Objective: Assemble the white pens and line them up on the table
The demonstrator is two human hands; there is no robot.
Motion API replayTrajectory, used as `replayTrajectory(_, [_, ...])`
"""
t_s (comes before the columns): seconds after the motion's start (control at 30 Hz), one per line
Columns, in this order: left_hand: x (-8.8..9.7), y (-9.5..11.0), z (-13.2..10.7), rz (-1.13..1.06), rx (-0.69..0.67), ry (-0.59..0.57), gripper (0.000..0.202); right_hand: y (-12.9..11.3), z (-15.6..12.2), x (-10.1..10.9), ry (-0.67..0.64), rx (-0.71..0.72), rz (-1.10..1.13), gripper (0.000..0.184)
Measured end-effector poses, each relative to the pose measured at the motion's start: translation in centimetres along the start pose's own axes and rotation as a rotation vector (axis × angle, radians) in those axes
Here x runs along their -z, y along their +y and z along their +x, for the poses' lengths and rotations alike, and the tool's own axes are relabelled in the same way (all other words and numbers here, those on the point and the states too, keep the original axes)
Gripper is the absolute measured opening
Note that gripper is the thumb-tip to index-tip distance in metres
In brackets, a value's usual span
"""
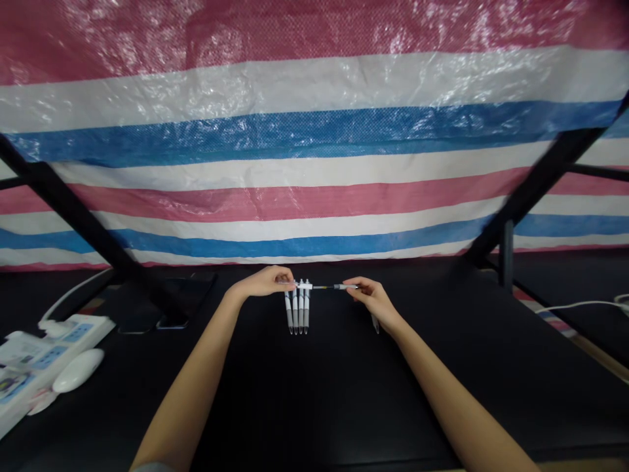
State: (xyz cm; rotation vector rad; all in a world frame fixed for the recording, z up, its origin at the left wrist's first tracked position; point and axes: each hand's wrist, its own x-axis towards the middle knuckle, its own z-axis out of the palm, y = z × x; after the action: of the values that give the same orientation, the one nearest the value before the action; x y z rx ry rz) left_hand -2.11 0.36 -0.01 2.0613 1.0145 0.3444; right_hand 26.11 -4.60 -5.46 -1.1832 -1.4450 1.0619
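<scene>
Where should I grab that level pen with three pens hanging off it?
Likely pinch the level pen at its bare right end, coming from the right, as the right hand does; the three hanging pens crowd its left part.

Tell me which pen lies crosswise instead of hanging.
The pen held level between the left hand and right hand; the other pens hang down from it side by side.

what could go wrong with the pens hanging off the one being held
The three hanging pens seem held only by their clips on the horizontal pen; a tilt could slide them off. The left hand and right hand pinch just its ends, so one slip may drop everything.
</scene>
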Motion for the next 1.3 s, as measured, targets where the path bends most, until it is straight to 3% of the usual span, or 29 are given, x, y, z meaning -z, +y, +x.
replayTrajectory(0.57, [0.1, -0.2, -0.1, -0.013, 0.012, -0.03, 0.026, 0.0, 0.1, 0.1, 0.046, -0.008, -0.017, 0.024])
replayTrajectory(1.3, [-1.9, 1.1, 0.9, 0.032, -0.048, -0.055, 0.026, 0.4, 0.0, -0.5, -0.05, -0.009, -0.02, 0.027])
